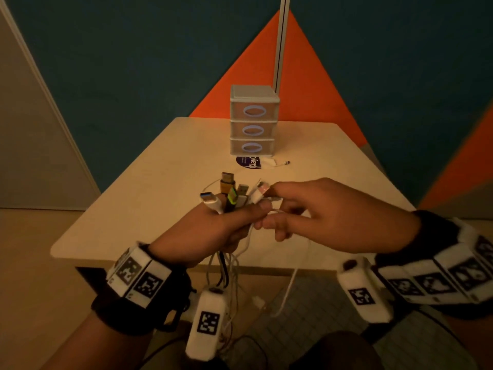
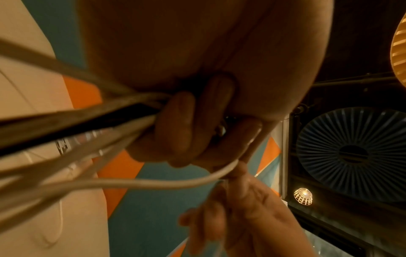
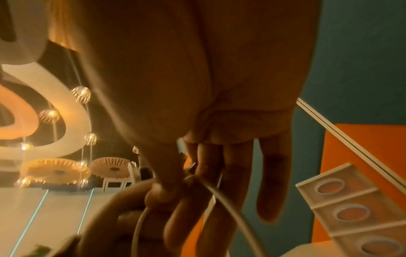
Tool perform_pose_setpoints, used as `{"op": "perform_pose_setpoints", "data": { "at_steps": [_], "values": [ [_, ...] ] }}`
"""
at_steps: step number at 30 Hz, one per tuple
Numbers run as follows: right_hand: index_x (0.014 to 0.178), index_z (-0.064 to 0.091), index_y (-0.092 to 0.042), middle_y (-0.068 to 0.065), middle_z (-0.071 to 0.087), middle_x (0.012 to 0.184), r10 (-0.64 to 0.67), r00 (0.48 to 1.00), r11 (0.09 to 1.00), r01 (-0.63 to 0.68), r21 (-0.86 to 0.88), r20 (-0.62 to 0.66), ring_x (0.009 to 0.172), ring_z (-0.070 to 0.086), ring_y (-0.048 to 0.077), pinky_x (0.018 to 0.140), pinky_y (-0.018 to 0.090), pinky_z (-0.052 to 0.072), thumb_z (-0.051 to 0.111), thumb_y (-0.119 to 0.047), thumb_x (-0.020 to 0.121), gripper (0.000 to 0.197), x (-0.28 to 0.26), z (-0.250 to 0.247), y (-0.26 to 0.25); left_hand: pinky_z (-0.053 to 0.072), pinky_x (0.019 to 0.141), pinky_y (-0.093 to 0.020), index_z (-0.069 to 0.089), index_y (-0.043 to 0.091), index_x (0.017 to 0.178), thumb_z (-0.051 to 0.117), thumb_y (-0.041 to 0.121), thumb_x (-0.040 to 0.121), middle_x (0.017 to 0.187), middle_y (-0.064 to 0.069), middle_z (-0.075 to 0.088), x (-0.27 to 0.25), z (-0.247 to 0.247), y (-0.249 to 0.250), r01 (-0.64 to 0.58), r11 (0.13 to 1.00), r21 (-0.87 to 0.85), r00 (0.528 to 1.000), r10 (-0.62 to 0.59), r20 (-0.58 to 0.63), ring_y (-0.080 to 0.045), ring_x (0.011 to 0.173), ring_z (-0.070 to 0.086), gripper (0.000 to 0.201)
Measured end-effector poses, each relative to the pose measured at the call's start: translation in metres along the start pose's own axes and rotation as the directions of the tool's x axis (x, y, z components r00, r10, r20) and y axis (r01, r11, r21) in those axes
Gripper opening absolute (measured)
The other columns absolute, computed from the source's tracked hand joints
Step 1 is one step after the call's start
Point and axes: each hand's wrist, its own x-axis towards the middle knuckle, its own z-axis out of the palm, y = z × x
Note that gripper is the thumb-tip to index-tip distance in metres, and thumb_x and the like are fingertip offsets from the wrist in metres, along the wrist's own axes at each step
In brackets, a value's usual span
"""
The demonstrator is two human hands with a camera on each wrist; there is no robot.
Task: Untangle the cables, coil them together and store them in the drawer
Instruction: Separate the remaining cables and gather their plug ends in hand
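Note:
My left hand [image 1: 226,222] grips a bundle of cables [image 1: 229,198] above the table's near edge, with several plug ends sticking up and the cords [image 1: 226,273] hanging below the fist. The left wrist view shows its curled fingers [image 2: 175,132] round the white and black cords [image 2: 77,125]. My right hand [image 1: 314,209] pinches one white cable's plug end [image 1: 260,192] between thumb and forefinger, right beside the bundle. In the right wrist view a white cord [image 3: 230,205] runs out from its fingertips. A small three-drawer unit [image 1: 253,121] stands at the table's far side, all drawers closed.
The pale table [image 1: 160,198] stretches ahead. One more white cable [image 1: 274,163] lies in front of the drawer unit beside a dark blue round sticker [image 1: 244,161]. A white pole [image 1: 281,41] rises behind the unit against the teal and orange wall.

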Motion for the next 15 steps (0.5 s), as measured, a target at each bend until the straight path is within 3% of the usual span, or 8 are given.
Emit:
{"op": "perform_pose_setpoints", "data": {
  "at_steps": [2, 4, 7, 9, 12, 15],
  "values": [
    [0.128, 0.061, -0.029, -0.009, 0.078, 0.081, 0.053, 0.999, 0.991, -0.053, 0.124, 0.002, 0.072, 0.074, 0.005, 0.079, 0.030, 0.059, 0.065, -0.032, 0.097, 0.032, 0.001, -0.004, 0.001, 0.015, 0.051, -0.035, 0.059, 0.014, 0.073, 0.062, 0.036, 0.095, 0.056, 0.001, 0.025, -0.003, -0.007, -0.004, -0.021, 0.999, 0.049, 0.999, 0.019, 0.025, -0.015, 0.049, 0.020, 0.031],
    [0.128, 0.064, -0.027, -0.006, 0.078, 0.078, 0.088, 0.995, 0.976, -0.078, 0.202, -0.040, 0.070, 0.074, 0.010, 0.077, 0.025, 0.059, 0.068, -0.026, 0.095, 0.033, -0.003, -0.008, 0.007, 0.017, 0.050, -0.035, 0.060, 0.013, 0.079, 0.063, 0.041, 0.094, 0.061, -0.003, 0.024, -0.005, -0.013, -0.009, -0.020, 0.995, 0.096, 0.999, 0.016, 0.043, -0.018, 0.052, 0.019, 0.032],
    [0.102, 0.075, -0.022, -0.005, 0.077, 0.078, 0.090, 0.982, 0.981, -0.059, 0.183, -0.164, 0.071, 0.074, 0.010, 0.075, 0.025, 0.059, 0.067, -0.023, 0.095, 0.010, -0.010, -0.011, 0.020, 0.023, 0.050, -0.032, 0.067, 0.020, 0.082, 0.067, 0.051, 0.087, 0.063, -0.001, 0.029, -0.008, -0.016, -0.012, -0.005, 0.985, 0.173, 1.000, 0.000, 0.025, -0.018, 0.054, 0.025, 0.032],
    [0.096, 0.075, -0.023, -0.008, 0.076, 0.078, 0.095, 0.970, 0.989, -0.067, 0.129, -0.222, 0.072, 0.074, 0.008, 0.075, 0.026, 0.060, 0.066, -0.023, 0.097, 0.010, -0.016, -0.013, 0.029, 0.027, 0.052, -0.031, 0.071, 0.024, 0.086, 0.069, 0.054, 0.087, 0.064, -0.001, 0.034, -0.008, -0.015, -0.011, 0.011, 0.967, 0.256, 1.000, -0.018, 0.026, -0.017, 0.055, 0.030, 0.031],
    [0.095, 0.075, -0.027, -0.012, 0.075, 0.078, 0.119, 0.952, 0.992, -0.103, 0.071, -0.282, 0.073, 0.073, 0.004, 0.076, 0.026, 0.060, 0.064, -0.025, 0.097, 0.011, -0.027, -0.014, 0.041, 0.035, 0.055, -0.022, 0.075, 0.032, 0.092, 0.068, 0.048, 0.087, 0.060, 0.008, 0.046, -0.005, -0.008, -0.008, 0.055, 0.912, 0.407, 0.998, -0.064, 0.007, -0.007, 0.053, 0.041, 0.019],
    [0.093, 0.074, -0.027, -0.011, 0.075, 0.078, 0.174, 0.911, 0.983, -0.137, 0.123, -0.374, 0.071, 0.073, 0.005, 0.073, 0.027, 0.061, 0.063, -0.028, 0.095, 0.012, -0.043, -0.019, 0.051, 0.040, 0.061, -0.012, 0.076, 0.034, 0.090, 0.066, 0.040, 0.092, 0.078, 0.023, 0.067, -0.002, -0.006, -0.009, 0.015, 0.825, 0.564, 1.000, -0.026, 0.011, 0.004, 0.066, 0.059, 0.012]
  ]
}}
